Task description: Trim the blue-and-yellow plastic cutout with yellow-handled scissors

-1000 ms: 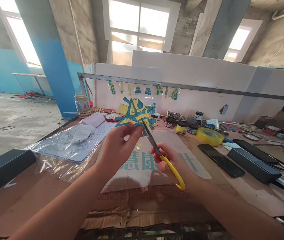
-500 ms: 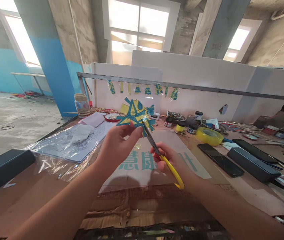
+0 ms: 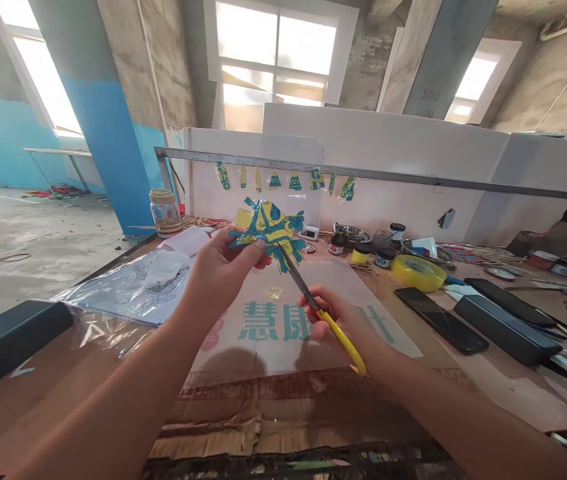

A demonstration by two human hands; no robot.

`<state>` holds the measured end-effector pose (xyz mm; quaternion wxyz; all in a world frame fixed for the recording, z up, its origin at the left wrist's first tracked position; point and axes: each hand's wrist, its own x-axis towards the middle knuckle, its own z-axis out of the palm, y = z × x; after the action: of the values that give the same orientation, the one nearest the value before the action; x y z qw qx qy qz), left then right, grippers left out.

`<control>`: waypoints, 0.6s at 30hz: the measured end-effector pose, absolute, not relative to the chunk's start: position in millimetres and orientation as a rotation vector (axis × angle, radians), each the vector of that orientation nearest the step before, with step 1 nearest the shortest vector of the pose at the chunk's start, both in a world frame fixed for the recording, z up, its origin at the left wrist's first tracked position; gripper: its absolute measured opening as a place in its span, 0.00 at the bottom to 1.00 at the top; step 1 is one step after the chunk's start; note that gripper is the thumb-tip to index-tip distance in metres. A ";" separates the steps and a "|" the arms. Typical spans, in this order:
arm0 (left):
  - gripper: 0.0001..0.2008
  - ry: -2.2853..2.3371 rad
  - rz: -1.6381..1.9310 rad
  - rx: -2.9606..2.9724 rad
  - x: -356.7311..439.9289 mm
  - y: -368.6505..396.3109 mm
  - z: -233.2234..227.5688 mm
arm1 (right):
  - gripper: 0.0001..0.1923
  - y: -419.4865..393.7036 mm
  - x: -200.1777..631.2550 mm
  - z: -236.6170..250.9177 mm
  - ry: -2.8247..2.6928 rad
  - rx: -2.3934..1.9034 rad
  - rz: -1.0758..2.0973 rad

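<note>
Between the thumb and fingers of my left hand (image 3: 228, 263) is a blue-and-yellow patterned cutout (image 3: 276, 227) with a shiny, film-like surface and a jagged outline. My right hand (image 3: 336, 313) grips yellow-handled scissors (image 3: 343, 339), their blades pointing up and left. The blade tips meet the lower edge of the cutout; whether they are parted there is hard to make out. Below both hands lies a white sheet (image 3: 273, 357) printed with large teal characters, with a small clear-and-yellow scrap (image 3: 274, 293) on it.
Small patterned pieces (image 3: 295, 181) hang from a metal rail (image 3: 388, 175) at the back. On the right are a tape roll (image 3: 418, 273), a phone (image 3: 440, 320), a black box (image 3: 506, 333) and paint jars (image 3: 384, 257). A glass jar (image 3: 164, 213) and plastic-covered drawings (image 3: 128, 287) lie left.
My left hand has shifted left and slightly up along the cutout, showing more of the printed sheet. The cutout is turned a little. My right hand and the scissors have barely moved.
</note>
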<state>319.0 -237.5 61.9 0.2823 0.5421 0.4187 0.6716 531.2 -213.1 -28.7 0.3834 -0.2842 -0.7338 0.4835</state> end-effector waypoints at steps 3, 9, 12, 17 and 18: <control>0.05 1.144 1.693 1.549 319.3 -237.7 61.0 | 0.31 -216.5 531.6 -21.6 -1.841 -0.731 1.233; 0.09 1.144 1.510 1.756 314.8 -235.5 58.2 | 0.32 -222.1 537.3 -10.9 -1.831 -0.717 1.299; 0.10 1.130 1.430 1.792 311.2 -233.4 56.5 | 0.31 -219.7 540.2 -12.3 -1.864 -0.690 1.290; 0.10 1.145 1.380 1.771 309.3 -232.0 54.6 | 0.30 -214.0 541.2 -16.1 -1.860 -0.663 1.320; 0.10 1.144 1.372 1.771 309.6 -232.0 54.5 | 0.30 -213.3 541.4 -15.8 -1.853 -0.660 1.330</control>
<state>309.6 -232.0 54.5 0.3081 0.6699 0.4326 0.5188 541.4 -213.3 -15.8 0.3742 -0.2579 -0.7235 0.5196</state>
